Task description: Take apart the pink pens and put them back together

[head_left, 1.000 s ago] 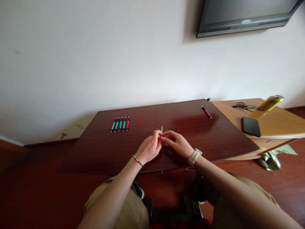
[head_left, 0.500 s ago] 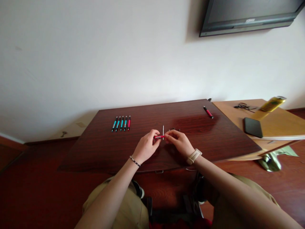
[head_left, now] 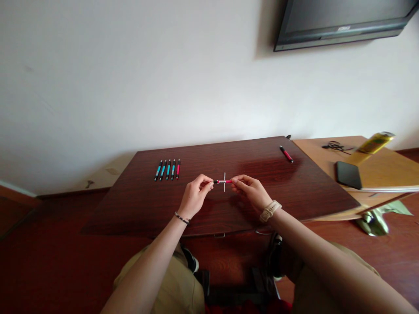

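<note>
Both hands pinch a red-and-black pen [head_left: 228, 181] held level above the table. My left hand [head_left: 197, 194] is closed on its black end, with a beaded bracelet at the wrist. My right hand [head_left: 251, 192], below which a pale watch shows, grips the red end. Under the pen a thin whitish stick [head_left: 224, 188], like a pen refill, points away from me; the pen crosses over it. To the left lies a row of several turquoise pens [head_left: 168, 169] with one red pen [head_left: 178, 169] at its right end.
Another red pen [head_left: 286, 154] lies slanted at the dark table's [head_left: 209, 157] far right. A lighter desk [head_left: 386, 168] adjoins it, bearing a black phone-like slab [head_left: 348, 175], a coiled cable [head_left: 336, 146] and a yellow can [head_left: 375, 143]. A television [head_left: 340, 26] hangs on the wall.
My hands have moved apart and slightly away from me. More of the pen shows between them, including a black part by the left fingers.
</note>
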`<control>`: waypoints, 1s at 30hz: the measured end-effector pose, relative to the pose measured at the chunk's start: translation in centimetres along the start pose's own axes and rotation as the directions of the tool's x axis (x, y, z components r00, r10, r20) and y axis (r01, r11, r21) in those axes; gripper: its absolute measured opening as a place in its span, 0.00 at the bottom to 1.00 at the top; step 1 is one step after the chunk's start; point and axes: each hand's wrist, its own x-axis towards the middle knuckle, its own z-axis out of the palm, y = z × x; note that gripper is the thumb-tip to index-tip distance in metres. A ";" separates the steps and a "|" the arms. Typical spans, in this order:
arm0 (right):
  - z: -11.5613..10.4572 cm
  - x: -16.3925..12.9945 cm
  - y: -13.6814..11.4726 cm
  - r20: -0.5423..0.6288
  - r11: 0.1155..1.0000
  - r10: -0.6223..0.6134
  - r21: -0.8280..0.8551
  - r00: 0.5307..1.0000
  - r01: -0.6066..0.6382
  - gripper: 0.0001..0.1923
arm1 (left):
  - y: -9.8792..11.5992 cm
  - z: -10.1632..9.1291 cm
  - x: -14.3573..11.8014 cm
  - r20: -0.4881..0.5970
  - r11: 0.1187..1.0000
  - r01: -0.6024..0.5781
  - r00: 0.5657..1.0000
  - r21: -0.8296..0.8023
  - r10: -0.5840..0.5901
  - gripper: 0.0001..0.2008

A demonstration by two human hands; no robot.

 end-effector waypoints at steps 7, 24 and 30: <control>-0.1 0.1 0.3 0.016 0.993 0.050 0.109 0.999 -0.051 0.22 | 0.9 -0.3 -0.2 0.135 0.934 -0.163 0.983 0.319 0.125 0.13; 0.6 -0.3 0.7 0.080 0.976 0.112 0.177 0.991 -0.124 0.20 | 0.1 0.1 0.1 0.008 0.992 0.059 0.998 0.109 -0.060 0.21; 0.8 -0.3 0.6 0.068 0.977 0.122 0.167 0.990 -0.131 0.21 | 0.6 0.0 -0.1 0.011 0.990 0.062 0.998 0.126 -0.064 0.19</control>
